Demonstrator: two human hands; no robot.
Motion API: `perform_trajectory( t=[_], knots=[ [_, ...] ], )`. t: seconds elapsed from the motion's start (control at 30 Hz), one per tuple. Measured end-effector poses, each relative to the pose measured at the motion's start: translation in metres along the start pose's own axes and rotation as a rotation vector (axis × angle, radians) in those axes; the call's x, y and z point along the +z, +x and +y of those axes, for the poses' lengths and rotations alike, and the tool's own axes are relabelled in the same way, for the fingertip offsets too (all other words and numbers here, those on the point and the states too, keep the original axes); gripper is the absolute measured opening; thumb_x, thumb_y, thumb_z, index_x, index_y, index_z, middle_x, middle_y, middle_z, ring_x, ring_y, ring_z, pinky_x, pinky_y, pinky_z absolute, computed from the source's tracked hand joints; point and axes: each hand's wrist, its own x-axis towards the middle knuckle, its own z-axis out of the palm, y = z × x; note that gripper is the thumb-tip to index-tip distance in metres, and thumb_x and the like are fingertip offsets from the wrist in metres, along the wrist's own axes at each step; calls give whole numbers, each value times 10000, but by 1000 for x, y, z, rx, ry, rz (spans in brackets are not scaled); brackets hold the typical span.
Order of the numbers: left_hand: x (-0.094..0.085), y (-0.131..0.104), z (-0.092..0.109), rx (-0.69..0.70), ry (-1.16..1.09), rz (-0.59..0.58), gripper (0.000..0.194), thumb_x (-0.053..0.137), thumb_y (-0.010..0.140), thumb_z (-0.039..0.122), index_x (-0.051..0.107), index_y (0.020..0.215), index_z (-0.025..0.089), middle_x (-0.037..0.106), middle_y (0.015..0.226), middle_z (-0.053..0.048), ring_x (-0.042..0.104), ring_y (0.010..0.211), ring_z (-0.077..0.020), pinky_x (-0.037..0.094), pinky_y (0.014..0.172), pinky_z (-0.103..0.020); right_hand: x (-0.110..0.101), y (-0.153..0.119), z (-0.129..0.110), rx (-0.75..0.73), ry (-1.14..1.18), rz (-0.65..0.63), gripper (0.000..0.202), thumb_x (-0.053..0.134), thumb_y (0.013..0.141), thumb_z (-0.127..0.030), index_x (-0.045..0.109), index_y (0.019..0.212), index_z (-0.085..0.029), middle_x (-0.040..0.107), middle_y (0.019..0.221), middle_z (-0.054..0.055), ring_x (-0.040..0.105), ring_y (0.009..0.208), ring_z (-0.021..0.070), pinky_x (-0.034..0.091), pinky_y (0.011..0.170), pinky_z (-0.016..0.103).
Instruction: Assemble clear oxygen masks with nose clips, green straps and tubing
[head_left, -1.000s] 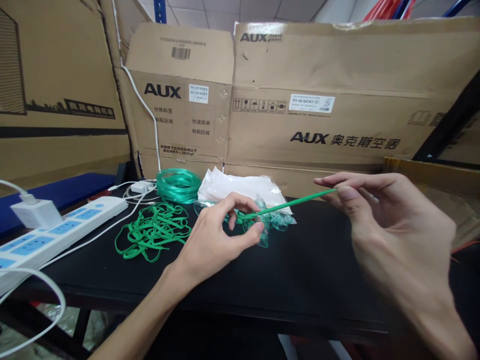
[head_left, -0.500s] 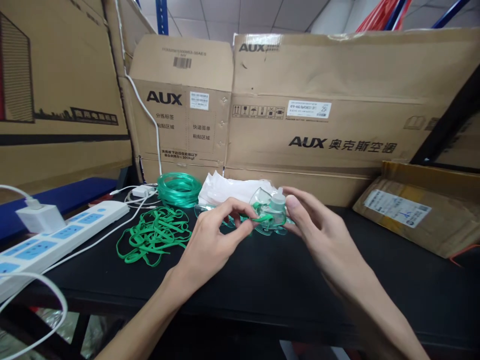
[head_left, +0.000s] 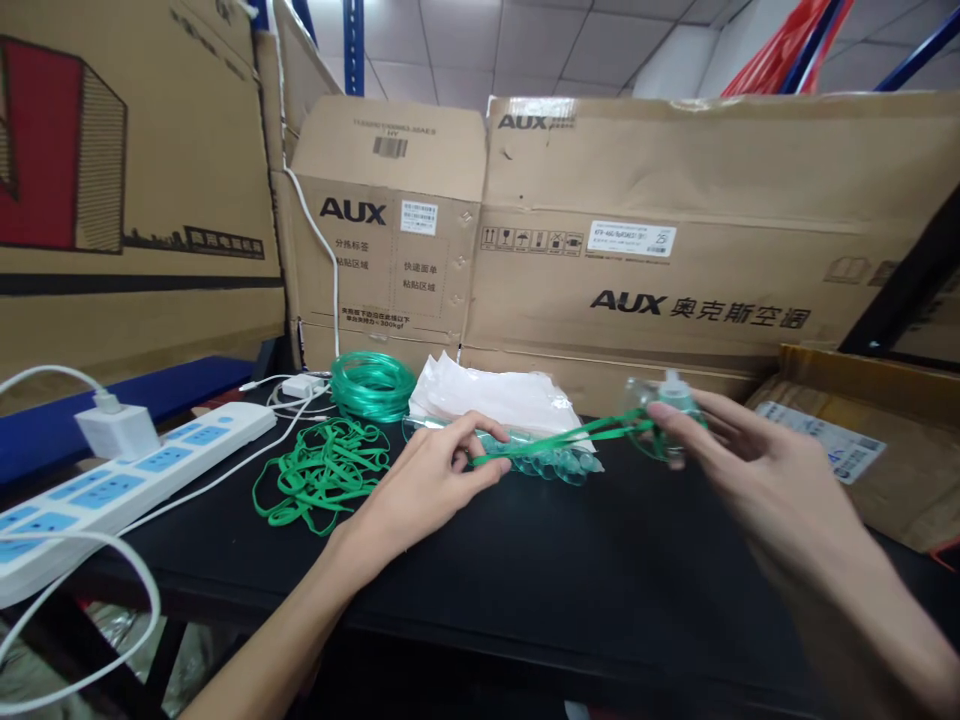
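Observation:
My right hand (head_left: 735, 440) grips a clear green oxygen mask (head_left: 643, 415) with a pale connector on top. From the mask a green elastic strap (head_left: 577, 436) stretches left to my left hand (head_left: 439, 465), whose thumb and fingers pinch its end. Behind the strap lies a row of nested clear green masks (head_left: 559, 465) on the black table. White plastic bags (head_left: 499, 397) are just beyond them. Left of my left hand rests a tangled pile of green elastic straps (head_left: 319, 475), and behind that sits a coil of green tubing (head_left: 373, 385).
At the left a white power strip (head_left: 232, 418) carries a plugged-in charger (head_left: 116, 432) with white cables. Large cardboard boxes (head_left: 652, 255) wall off the back. A taped carton (head_left: 900, 440) stands at the right on the black table (head_left: 480, 590).
My right hand has carried the mask to the right, away from my left hand. Between them the green strap is now drawn out long. The view has shifted slightly.

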Motion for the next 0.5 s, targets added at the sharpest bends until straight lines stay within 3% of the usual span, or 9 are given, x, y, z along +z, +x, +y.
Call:
perform_trajectory(
  t=[0.1, 0.2, 0.27, 0.4, 0.5],
  knots=[
    [-6, -1, -3, -13, 23, -37, 161, 673, 908, 364, 703, 1022, 255, 597, 734, 53, 483, 620, -130, 374, 618, -247, -13, 6, 2, 20, -69, -15, 346, 866, 697, -506, 823, 913, -240, 753, 775, 37, 601, 604, 164, 449, 493, 280],
    [-10, -4, -1, 5, 56, -176, 183, 675, 909, 421, 748, 936, 255, 635, 738, 29, 552, 674, -156, 379, 621, -251, -8, 2, 2, -19, -133, -228, 362, 837, 712, -517, 828, 940, -237, 738, 699, 24, 634, 602, 193, 524, 547, 309],
    [-11, -5, 1, 8, 74, -235, 230, 681, 902, 472, 766, 928, 260, 664, 777, 17, 575, 692, -165, 396, 647, -260, 1, -2, 4, -58, -183, -433, 372, 796, 750, -513, 823, 1005, -244, 787, 800, 38, 716, 723, 252, 594, 663, 362],
    [-17, -5, 3, -27, 175, -176, 286, 657, 907, 536, 784, 944, 282, 713, 861, 2, 605, 776, -187, 426, 703, -277, 19, -9, 8, -98, -386, -650, 422, 715, 798, -568, 817, 1080, -271, 801, 1110, 53, 750, 917, 308, 607, 822, 413],
    [-35, 1, -5, -87, 350, -82, 287, 583, 960, 502, 782, 974, 296, 758, 965, 16, 655, 859, -182, 461, 762, -275, 30, -17, 8, -90, -453, -659, 451, 686, 799, -591, 821, 1088, -272, 812, 1069, 70, 754, 934, 332, 598, 848, 438]
  ],
)
